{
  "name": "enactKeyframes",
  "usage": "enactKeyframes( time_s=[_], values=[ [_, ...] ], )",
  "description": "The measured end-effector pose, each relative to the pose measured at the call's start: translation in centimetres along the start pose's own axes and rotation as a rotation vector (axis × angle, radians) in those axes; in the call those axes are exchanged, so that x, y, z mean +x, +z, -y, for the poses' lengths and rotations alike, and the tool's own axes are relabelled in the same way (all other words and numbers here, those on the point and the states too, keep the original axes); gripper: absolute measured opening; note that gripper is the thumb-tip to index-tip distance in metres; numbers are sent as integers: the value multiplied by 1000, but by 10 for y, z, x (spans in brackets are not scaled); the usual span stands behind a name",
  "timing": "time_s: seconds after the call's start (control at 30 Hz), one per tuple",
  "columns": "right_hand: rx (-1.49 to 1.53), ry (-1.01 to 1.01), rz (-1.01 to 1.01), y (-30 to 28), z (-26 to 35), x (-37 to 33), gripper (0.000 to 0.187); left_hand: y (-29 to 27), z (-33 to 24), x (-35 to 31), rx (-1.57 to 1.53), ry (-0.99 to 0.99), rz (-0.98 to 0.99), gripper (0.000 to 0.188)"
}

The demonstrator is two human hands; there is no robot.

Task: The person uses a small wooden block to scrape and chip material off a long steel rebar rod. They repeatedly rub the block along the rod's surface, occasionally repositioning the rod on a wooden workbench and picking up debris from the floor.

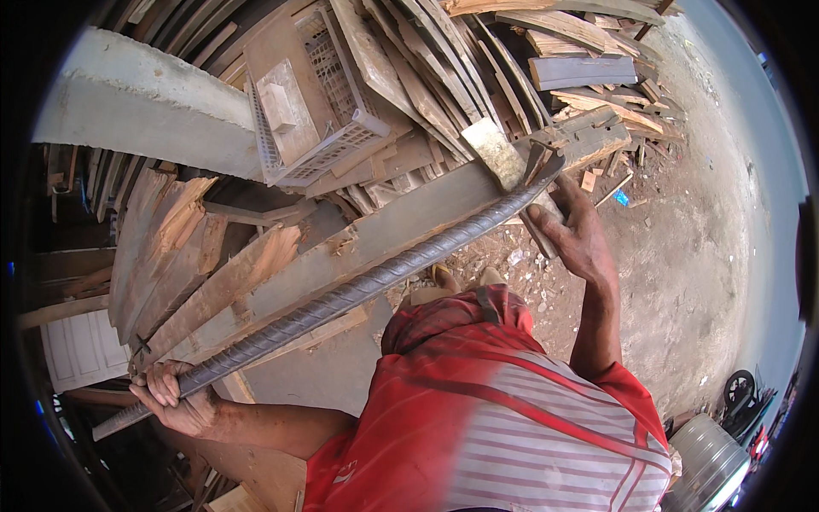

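Observation:
A long ribbed steel bar [367, 282], its far end flattened and bent like a pry bar's, slants up from lower left to upper right. My left hand [182, 399] is wrapped round it near its lower end. At the bent end, my right hand [580, 229] is closed on a narrow flat strip [543, 232], thumb on one side. A pale, worn flat piece [495, 154] shows just beyond the bar; whether it joins the strip is hidden. Beneath the bar lies a thick wooden beam [384, 213], split and notched at its right end.
Broken planks [597, 72] are heaped at the far right. A plastic crate [333, 145] with boards and a small block stands beyond the beam, beside a concrete post [153, 102]. Splintered timber [162, 247] leans at left. A metal drum [708, 461] stands at lower right.

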State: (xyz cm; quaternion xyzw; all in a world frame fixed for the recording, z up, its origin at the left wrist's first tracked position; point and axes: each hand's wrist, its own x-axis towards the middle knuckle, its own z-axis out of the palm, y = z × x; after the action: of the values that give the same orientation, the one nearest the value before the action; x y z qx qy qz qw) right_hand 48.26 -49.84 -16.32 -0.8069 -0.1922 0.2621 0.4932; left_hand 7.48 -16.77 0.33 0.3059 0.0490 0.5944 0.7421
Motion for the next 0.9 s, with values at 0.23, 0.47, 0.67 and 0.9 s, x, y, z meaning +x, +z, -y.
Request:
enactKeyframes(
  time_s=[0.23,0.47,0.67,0.9],
  values=[
    [96,-85,48,3,6,0,70,-74,32,-11,-57,9,-206,47],
    [0,-153,63,1,1,1,64,-102,50,-30,-96,38,-251,45],
    [37,-96,31,-1,4,0,63,-45,31,-8,-79,156,20,30],
    [71,40,77,-5,31,-2,73,37,26,3,-82,258,244,30]
  ],
)
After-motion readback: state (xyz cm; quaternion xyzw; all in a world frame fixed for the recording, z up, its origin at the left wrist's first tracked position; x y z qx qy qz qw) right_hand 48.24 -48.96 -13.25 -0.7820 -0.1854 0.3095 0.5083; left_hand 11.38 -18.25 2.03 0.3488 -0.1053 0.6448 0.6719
